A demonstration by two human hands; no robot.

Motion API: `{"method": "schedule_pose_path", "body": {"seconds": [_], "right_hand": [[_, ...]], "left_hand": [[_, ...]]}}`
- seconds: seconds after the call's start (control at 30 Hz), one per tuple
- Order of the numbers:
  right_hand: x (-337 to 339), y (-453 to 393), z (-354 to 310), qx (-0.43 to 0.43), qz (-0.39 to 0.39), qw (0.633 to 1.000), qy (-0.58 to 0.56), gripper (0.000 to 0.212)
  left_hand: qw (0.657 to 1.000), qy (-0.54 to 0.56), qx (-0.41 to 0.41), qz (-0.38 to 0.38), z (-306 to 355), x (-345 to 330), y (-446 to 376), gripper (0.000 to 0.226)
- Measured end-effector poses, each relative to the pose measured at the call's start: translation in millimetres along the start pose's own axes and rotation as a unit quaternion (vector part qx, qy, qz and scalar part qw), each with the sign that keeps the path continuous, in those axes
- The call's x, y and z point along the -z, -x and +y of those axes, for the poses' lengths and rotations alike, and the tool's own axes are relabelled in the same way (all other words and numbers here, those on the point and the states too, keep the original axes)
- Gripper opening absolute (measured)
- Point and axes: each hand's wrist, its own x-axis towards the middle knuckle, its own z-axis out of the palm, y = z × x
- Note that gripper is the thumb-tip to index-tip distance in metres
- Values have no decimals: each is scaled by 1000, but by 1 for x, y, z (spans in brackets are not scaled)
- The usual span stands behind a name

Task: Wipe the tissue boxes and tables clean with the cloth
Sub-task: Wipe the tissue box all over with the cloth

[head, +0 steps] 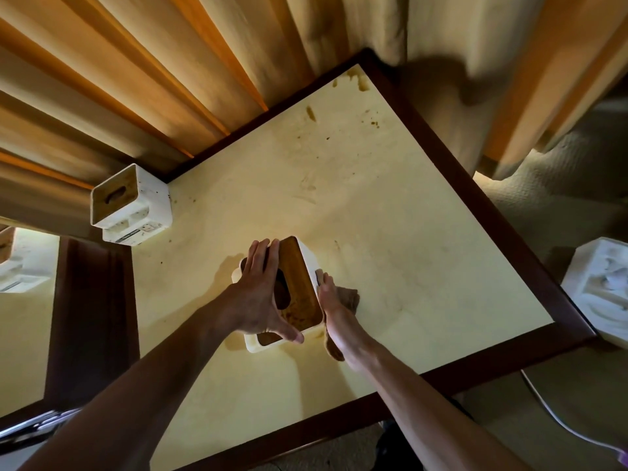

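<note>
A white tissue box with a brown wooden lid [297, 283] stands near the middle of the cream table top [390, 205]. My left hand [261, 294] grips the box from above, fingers over its far edge and thumb at the near corner. My right hand [331, 299] presses a brown cloth [350, 295] against the box's right side; part of the cloth hangs below my wrist. A second white tissue box [131, 205] stands at the table's left corner by the curtain.
Brown stains and specks [311, 113] mark the far part of the table. A dark wooden rim [475, 195] frames it. Another table [20, 321] lies to the left. A white moulded block [601, 287] sits at the right, and a white cable [557, 419] runs on the floor.
</note>
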Motion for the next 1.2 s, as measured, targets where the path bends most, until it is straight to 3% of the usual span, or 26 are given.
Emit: {"method": "schedule_pose_path", "body": {"seconds": [0.23, 0.4, 0.5, 0.63, 0.77, 0.93, 1.2], "right_hand": [[2, -22, -3, -7, -15, 1000, 12, 104], [5, -40, -15, 20, -5, 1000, 2, 65], [1, -45, -31, 31, 21, 999, -9, 59], [1, -42, -44, 124, 77, 988, -54, 35], [3, -34, -33, 161, 43, 985, -41, 40], [3, -9, -7, 173, 7, 979, -107, 48], [1, 22, 16, 125, 23, 988, -83, 42]], "left_hand": [[1000, -2, -3, 1, 2, 0, 1, 172], [1000, -6, -4, -3, 2, 0, 0, 171], [1000, -7, -5, -5, 0, 0, -2, 172], [1000, -4, -6, -10, 0, -2, -2, 171], [1000, -12, -6, -10, -2, -2, -3, 172], [1000, -1, -12, -5, -1, -3, -3, 170], [1000, 4, -11, -5, -4, -4, -4, 172]]}}
